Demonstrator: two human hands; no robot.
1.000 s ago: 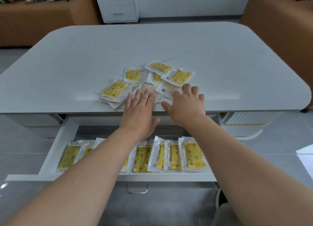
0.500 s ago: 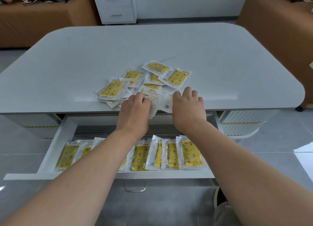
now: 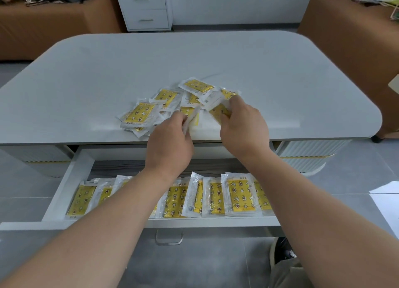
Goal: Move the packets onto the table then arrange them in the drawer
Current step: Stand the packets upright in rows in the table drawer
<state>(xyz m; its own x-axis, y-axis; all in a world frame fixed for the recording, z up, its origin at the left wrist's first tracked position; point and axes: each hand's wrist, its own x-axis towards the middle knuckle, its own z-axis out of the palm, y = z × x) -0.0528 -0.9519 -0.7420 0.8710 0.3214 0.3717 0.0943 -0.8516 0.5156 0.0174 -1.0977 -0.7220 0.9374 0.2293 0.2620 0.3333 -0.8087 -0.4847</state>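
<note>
A: Where's the pile of packets?
B: Mid-frame on the table, mostly left of both hands. The left hand curls its fingers round a few packets; the right hand pinches others.
A: And the drawer?
B: Down-frame, under both wrists. Its row of packets lies lengthwise, up-frame.

Grey table: loose pile of yellow packets near front edge.

Single head view, looking forward and down, close over table edge
</note>
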